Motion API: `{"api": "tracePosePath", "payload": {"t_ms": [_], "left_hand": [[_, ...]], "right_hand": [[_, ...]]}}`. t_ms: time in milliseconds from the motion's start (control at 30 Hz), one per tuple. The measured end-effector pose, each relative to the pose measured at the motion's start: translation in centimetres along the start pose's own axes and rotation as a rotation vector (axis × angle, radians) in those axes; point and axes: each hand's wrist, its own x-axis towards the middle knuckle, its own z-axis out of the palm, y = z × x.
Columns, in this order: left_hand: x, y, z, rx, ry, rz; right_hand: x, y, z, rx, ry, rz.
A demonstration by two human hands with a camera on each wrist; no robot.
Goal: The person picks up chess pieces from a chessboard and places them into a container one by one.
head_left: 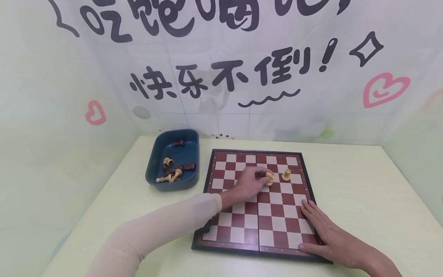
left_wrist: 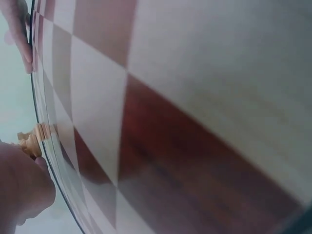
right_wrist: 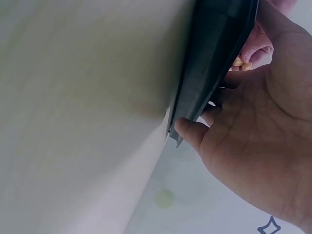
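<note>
On the brown-and-white chessboard, my left hand pinches a pale chess piece between thumb and fingers, over the far half just right of the fold line. Its exact kind is partly hidden by the fingertips. A second pale chess piece stands upright a little to the right. My right hand rests along the board's right edge, fingers extended; in the right wrist view this hand touches the dark side of the board. The left wrist view shows the left hand low at the left.
A dark blue tray stands left of the board, with several pale and dark red chess pieces lying in it. The board lies on a pale table. Behind it hangs a white sheet with black lettering and pink hearts.
</note>
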Motion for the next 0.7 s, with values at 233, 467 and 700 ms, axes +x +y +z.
{"api": "tracePosePath", "payload": {"t_ms": [233,467,700], "left_hand": [[-0.1,-0.3,-1.0,0.009,0.045,-0.026],[-0.3,-0.1,-2.7,-0.023,0.066,-0.073],[-0.2,-0.4,-4.3,-0.055,0.113,-0.078]], "right_hand": [[-0.1,0.1,0.3,-0.027,0.034,-0.039],[0.1,0.0,0.2,-0.017,0.008,0.006],[0.0,-0.1,0.2,-0.044,0.009,0.019]]}}
